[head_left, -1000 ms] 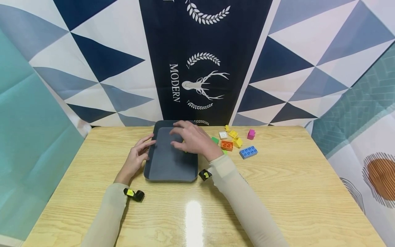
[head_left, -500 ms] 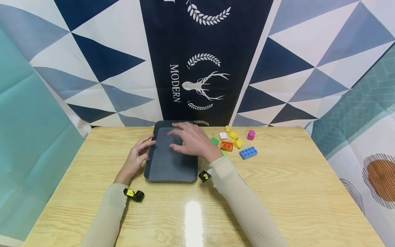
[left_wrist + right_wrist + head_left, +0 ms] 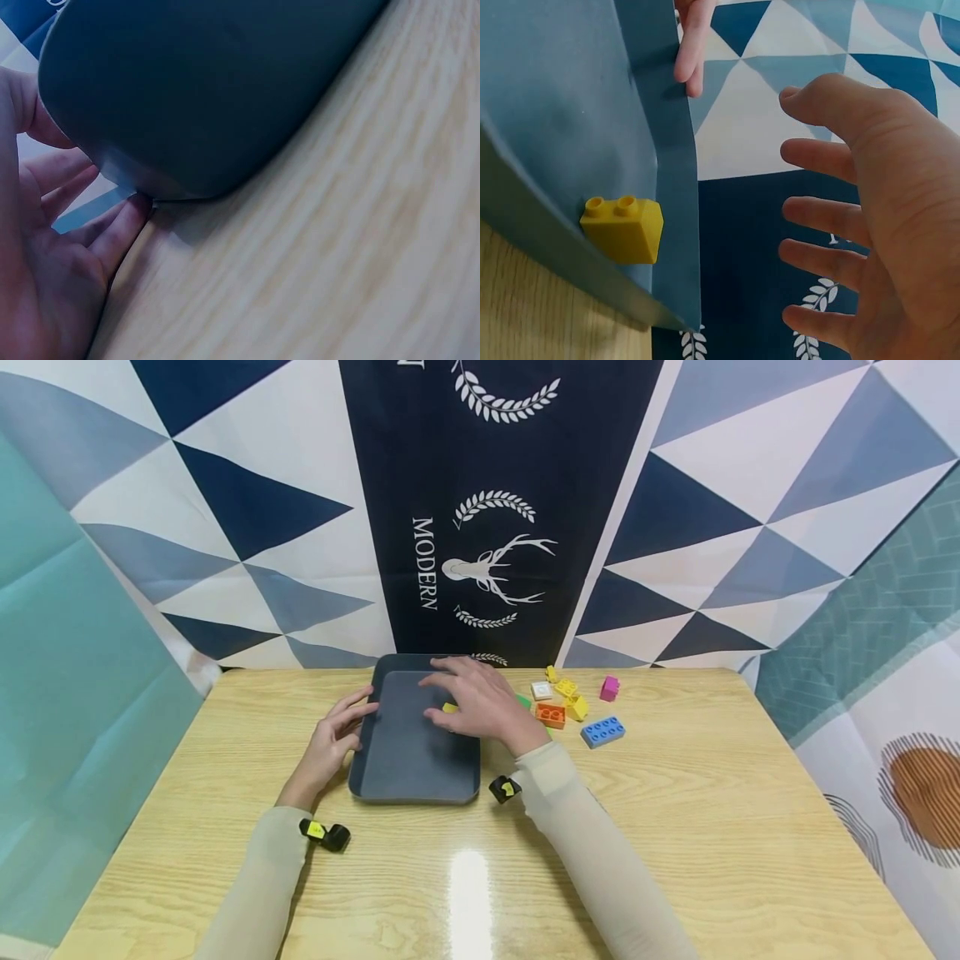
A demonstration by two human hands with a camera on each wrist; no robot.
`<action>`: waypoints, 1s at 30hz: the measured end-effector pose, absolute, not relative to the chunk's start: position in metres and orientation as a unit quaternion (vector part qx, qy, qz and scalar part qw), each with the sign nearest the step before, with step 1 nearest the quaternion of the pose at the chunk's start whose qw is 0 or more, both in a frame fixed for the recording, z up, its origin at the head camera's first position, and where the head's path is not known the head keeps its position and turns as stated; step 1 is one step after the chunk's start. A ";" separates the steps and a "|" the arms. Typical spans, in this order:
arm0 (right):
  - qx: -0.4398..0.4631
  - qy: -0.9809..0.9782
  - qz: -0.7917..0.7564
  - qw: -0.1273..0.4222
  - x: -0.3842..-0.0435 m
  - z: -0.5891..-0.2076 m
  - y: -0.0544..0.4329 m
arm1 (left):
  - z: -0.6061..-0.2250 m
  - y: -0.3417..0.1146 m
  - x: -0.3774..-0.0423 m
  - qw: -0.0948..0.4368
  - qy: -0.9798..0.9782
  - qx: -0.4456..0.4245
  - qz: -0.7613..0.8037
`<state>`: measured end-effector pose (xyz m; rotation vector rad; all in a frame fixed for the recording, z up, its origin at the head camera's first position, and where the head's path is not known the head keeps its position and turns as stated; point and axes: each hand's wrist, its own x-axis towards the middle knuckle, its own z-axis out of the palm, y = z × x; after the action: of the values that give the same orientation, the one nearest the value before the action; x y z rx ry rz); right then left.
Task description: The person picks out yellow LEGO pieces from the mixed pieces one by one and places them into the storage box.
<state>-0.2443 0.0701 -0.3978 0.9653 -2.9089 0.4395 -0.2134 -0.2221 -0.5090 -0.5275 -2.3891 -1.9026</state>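
Note:
A dark grey tray (image 3: 416,764) lies on the wooden table. My left hand (image 3: 335,737) rests at its left side, fairly straight fingers touching the rim; in the left wrist view the fingertips (image 3: 135,210) meet the tray's outer edge. Over the tray's far right part hovers my right hand (image 3: 480,700), its fingers spread and holding nothing. Below it, inside the tray, sits a yellow toy building brick (image 3: 622,232) with two studs showing in the right wrist view. From the head only a bit of that brick shows beside the thumb.
Right of the tray lie an orange brick (image 3: 551,716), a blue brick (image 3: 603,732), a magenta brick (image 3: 610,688), a white piece (image 3: 542,691), several yellow pieces (image 3: 576,707) and a partly hidden green one (image 3: 524,702). A patterned cloth (image 3: 300,527) stands behind the table.
My right hand shifted slightly left, then back to the right, staying over the tray. The yellow brick now shows beside its thumb. My left hand stays at the rim.

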 end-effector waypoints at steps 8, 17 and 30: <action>0.297 -0.944 0.144 0.023 -0.246 -0.404 0.083 | -0.509 -0.222 -0.213 0.025 -0.769 -0.168 -0.617; 0.266 -0.953 0.141 0.032 -0.247 -0.412 0.100 | -0.509 -0.221 -0.214 0.021 -0.769 -0.168 -0.616; 0.245 -0.957 0.151 0.037 -0.248 -0.418 0.119 | -0.511 -0.222 -0.214 0.025 -0.771 -0.169 -0.613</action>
<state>-0.2480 0.1190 -0.4181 0.7517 -2.9366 0.4646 -0.2144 -0.2222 -0.5106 -0.5222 -2.3853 -1.8962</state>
